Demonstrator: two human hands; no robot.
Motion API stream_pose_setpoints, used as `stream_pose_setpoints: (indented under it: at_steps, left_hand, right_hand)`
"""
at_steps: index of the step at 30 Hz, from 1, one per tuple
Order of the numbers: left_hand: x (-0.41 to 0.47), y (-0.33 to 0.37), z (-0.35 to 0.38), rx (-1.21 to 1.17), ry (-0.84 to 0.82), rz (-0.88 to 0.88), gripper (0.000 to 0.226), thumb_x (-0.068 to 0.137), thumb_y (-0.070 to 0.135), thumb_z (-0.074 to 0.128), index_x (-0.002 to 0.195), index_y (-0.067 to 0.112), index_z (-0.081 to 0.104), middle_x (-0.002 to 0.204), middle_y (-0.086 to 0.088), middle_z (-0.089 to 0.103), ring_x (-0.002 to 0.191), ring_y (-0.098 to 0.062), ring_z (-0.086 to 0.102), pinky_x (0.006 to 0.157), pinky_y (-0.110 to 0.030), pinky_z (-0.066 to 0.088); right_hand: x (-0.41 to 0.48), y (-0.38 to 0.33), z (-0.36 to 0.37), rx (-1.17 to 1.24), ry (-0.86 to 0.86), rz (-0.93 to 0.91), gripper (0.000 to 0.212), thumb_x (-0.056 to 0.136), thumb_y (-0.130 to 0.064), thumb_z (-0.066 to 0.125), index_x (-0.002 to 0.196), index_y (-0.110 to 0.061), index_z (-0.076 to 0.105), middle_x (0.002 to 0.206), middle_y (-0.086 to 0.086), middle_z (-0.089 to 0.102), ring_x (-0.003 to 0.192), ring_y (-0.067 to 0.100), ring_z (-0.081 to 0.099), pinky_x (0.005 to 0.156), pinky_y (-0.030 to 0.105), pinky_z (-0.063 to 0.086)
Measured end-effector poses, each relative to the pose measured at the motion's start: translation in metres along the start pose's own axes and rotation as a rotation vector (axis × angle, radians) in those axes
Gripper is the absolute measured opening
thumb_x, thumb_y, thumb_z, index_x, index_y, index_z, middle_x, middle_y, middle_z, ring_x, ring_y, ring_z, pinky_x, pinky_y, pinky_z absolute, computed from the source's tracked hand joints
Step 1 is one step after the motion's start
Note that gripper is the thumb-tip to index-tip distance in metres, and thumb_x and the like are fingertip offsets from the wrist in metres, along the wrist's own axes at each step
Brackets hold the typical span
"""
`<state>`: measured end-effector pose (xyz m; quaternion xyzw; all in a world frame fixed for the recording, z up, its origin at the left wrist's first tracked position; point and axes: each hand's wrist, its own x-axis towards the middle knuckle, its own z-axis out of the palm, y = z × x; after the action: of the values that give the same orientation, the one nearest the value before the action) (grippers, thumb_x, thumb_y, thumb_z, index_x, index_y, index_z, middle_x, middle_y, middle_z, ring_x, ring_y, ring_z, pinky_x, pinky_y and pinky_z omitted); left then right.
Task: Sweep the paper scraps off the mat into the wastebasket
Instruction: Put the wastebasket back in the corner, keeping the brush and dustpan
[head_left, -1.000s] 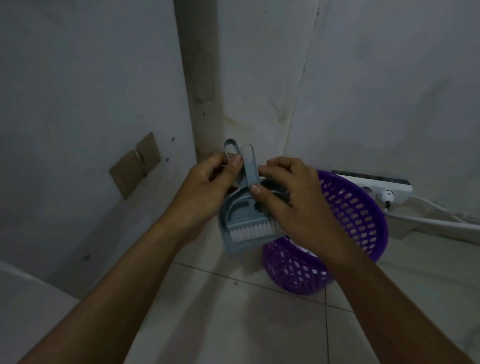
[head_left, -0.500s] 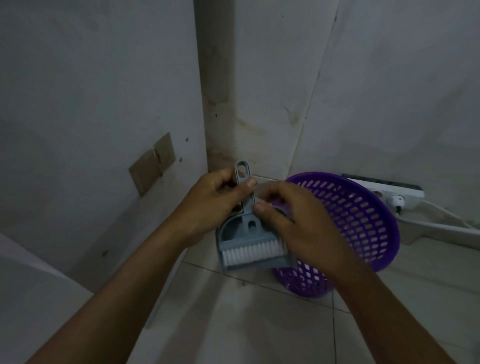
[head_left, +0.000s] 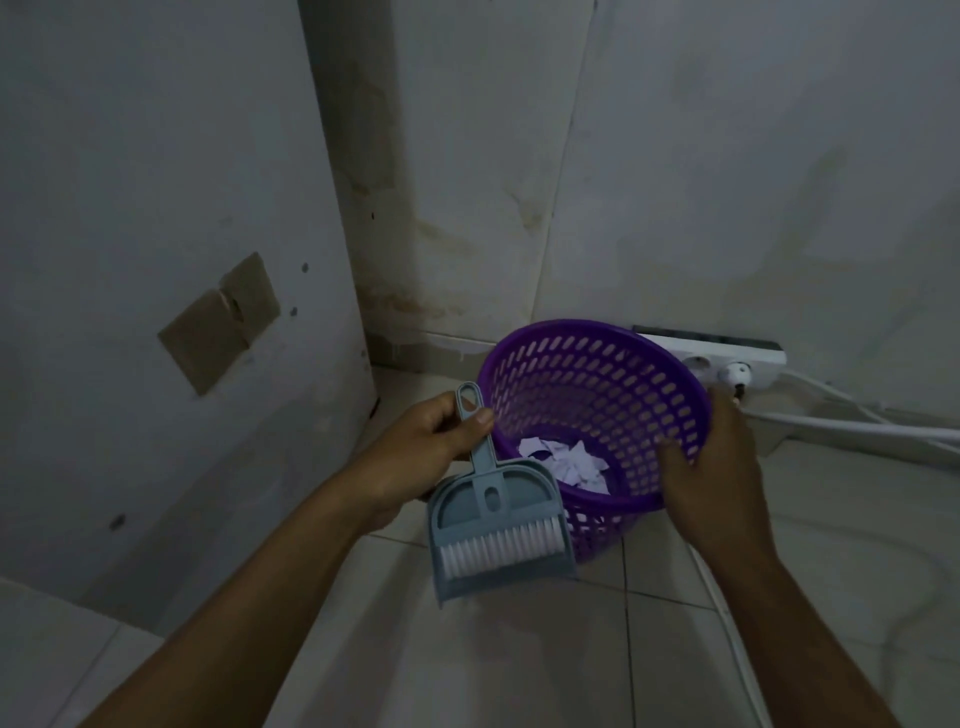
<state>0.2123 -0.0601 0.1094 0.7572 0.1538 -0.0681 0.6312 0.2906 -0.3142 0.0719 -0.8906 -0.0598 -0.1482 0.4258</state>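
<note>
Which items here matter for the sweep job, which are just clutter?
Job: purple wastebasket, paper scraps inside it, dustpan with brush nested, gripped by left hand; right hand grips basket rim.
Lying about: power strip, cables, cardboard patch on wall.

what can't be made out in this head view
Mat: outside the head view, so any scraps left on it are unknown.
Purple perforated plastic wastebasket: lower wall partly hidden by the grey-blue plastic dustpan and right hand.
White paper scraps: count unclear, heaped and dim.
White power strip: left end behind the wastebasket.

Purple perforated wastebasket (head_left: 597, 384), blue-grey dustpan (head_left: 467, 512)
</note>
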Motion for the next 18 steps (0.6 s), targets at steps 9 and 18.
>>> stream_pose_setpoints:
  at_steps: [9,18]
  left_hand:
    - [-0.008,-0.014,-0.055,-0.049,0.186,0.025,0.020,0.103,0.040,0.053,0.110,0.027,0.067,0.094,0.015,0.074,0.085,0.003,0.071,0.062,-0.017,0.054]
    - [0.009,-0.038,-0.081,-0.034,0.290,0.112,0.027,0.103,0.033,0.055,0.122,0.017,0.067,0.111,0.002,0.077,0.101,-0.012,0.073,0.089,-0.030,0.057]
  right_hand:
    - [-0.001,-0.035,0.068,0.100,-0.272,-0.145,0.051,0.092,-0.005,0.051,0.139,-0.023,0.046,0.129,-0.003,0.055,0.112,0.017,0.056,0.090,0.022,0.039]
    - [0.021,-0.027,0.121,-0.159,-0.507,-0.407,0.076,0.091,-0.068,0.022,0.150,-0.022,0.033,0.163,0.004,0.008,0.149,0.021,-0.008,0.118,0.040,0.010]
